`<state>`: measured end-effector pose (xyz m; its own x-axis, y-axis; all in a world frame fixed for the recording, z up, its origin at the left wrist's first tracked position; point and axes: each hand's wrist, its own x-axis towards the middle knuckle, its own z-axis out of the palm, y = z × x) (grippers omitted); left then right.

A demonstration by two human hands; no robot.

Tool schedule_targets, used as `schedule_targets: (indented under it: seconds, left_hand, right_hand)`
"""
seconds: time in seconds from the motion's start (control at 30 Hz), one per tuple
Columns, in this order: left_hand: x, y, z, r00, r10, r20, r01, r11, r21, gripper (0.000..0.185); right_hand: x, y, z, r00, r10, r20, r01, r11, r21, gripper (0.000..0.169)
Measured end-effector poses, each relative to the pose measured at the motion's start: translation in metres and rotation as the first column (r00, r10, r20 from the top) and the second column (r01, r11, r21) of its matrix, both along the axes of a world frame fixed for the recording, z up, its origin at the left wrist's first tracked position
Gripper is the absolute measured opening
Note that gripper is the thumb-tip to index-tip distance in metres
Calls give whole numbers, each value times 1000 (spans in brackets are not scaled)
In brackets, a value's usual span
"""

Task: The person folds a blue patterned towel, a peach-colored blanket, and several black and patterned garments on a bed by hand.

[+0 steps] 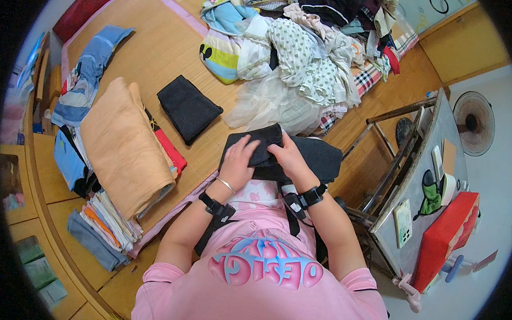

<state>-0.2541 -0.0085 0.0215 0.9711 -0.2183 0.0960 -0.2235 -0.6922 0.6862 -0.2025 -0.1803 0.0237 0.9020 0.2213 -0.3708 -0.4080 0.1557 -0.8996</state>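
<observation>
A black cloth garment (pixel 315 158) lies partly folded across my lap. My left hand (pixel 238 159) rests on its folded part with fingers spread. My right hand (pixel 291 156) grips the edge of that fold between thumb and fingers. A folded black garment (pixel 189 110) lies on the bed mat (pixel 158 42), beyond my left hand. Farther left are a thick folded peach quilt (pixel 123 151) and a red and black cloth (pixel 170 150) beside it.
A large heap of mixed clothes (pixel 302 56) covers the bed's far right. Stacked folded clothes (pixel 110 222) and a blue patterned cloth (pixel 83 78) lie left. On the right stand a table (pixel 389 232) holding a phone (pixel 403 223) and red box (pixel 441 238), and a fan (pixel 473 123).
</observation>
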Motion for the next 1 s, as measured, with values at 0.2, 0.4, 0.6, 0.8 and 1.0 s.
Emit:
schedule_targets:
  seconds: [0.2, 0.4, 0.6, 0.8, 1.0]
  left_hand:
    - [-16, 38, -71, 915, 340, -216, -370, 922, -116, 64]
    - [-31, 63, -94, 697, 240, -675, -663, 575, -480, 68]
    - [-34, 61, -77, 817, 121, -563, -529, 546, -650, 73]
    - [-32, 72, -85, 678, -101, -728, -646, 390, -656, 64]
    - [-30, 86, -104, 563, -201, -802, -762, 251, -597, 29]
  right_hand:
    - [2, 2, 15, 998, 59, 7, -59, 995, 81, 45]
    - [2, -1, -7, 996, 24, -82, -13, 991, 133, 53]
    - [-11, -27, -23, 906, -74, -416, -58, 954, -296, 74]
    - [-17, -25, -38, 966, 7, -260, -133, 873, -470, 78]
    - [-18, -25, -61, 1000, 16, 6, -11, 866, -500, 74]
